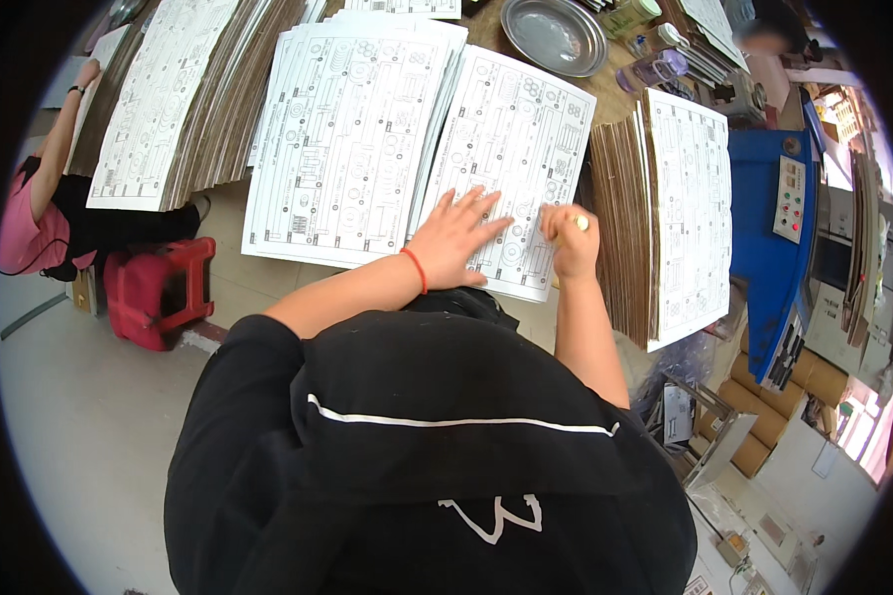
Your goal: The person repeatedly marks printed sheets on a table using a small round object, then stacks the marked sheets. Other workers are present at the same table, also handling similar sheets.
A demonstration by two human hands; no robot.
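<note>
**A:** Status at that frame?

**B:** Left hand (453, 238) lay flat on the printed die-cut sheet (511, 169), fingers (476, 203) spread apart, palm pressing it down. Sheet sat on top of its stack, on the bench (620, 99), right in front of the person.

**A:** Right hand?

**B:** Right hand (569, 243) was curled into a fist at the sheet's lower right edge, fingers closed around a small yellowish object (582, 224). Too small to tell what it was. It touched the sheet or sat just above it; couldn't tell which.

**A:** Any parts popped out yet?

**B:** None visible. Sheet looked whole, printed outlines intact where the hands didn't cover it. My read: work on this sheet was at an early stage, hands only at the near edge.

**A:** Backlog?

**B:** Large. Another fanned stack of printed sheets (352, 139) lay just beside it on the left, overlapping. A tilted pile of cardboard boards (685, 208) stood to the right, topped with the same print. A further pile (169, 94) sat far left. Couldn't tell which piles were done and which were waiting; all looked alike.

**A:** Anything else around?

**B:** Round metal tray (554, 35) at the back of the bench, a purple bottle (653, 69) near it. Blue machine (774, 198) with a button panel on the right. Red plastic stool (159, 293) on the floor to the left. Another person's arm (60, 139) reached onto the far-left pile, well apart from this sheet.
</note>
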